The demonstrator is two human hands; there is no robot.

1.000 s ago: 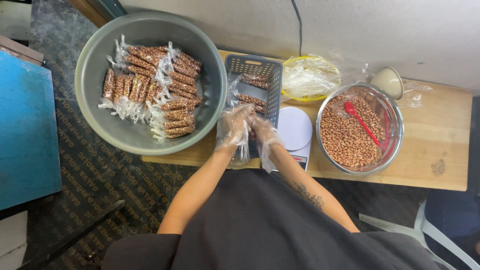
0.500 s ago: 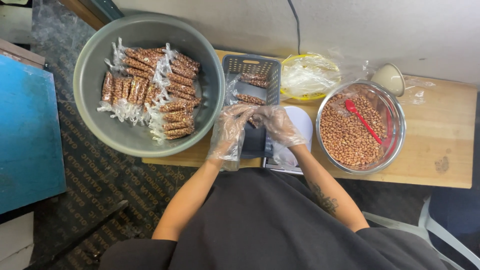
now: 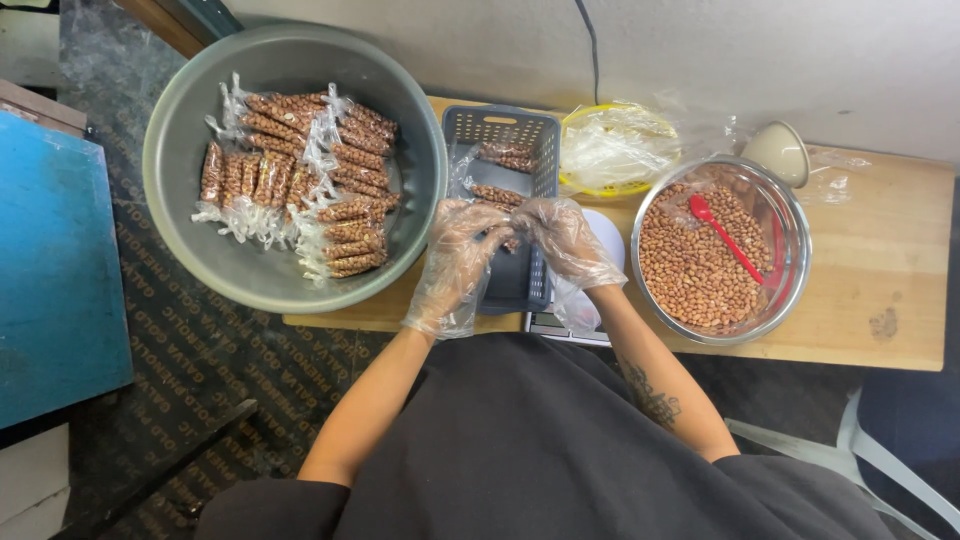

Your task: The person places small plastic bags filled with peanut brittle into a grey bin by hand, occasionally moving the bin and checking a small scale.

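Observation:
Both my hands wear loose clear plastic gloves. My left hand [image 3: 462, 240] and my right hand [image 3: 560, 232] meet over a blue slotted plastic basket [image 3: 520, 130], fingers closed together on a small clear packet of peanuts [image 3: 511, 243] held between them. Two more filled packets [image 3: 497, 194] lie in the basket. To the left, a big grey basin [image 3: 225, 265] holds several long clear packets of peanuts [image 3: 300, 185].
A steel bowl of loose peanuts [image 3: 700, 265] with a red spoon [image 3: 724, 236] sits at right on the wooden table [image 3: 880, 270]. Behind are a yellow bowl of plastic bags [image 3: 612, 150] and a beige funnel [image 3: 780, 150]. A white scale [image 3: 606, 235] lies under my right wrist. A blue surface [image 3: 50, 260] stands left.
My hands moved up from the table's front edge to over the basket and closed together on a packet of peanuts.

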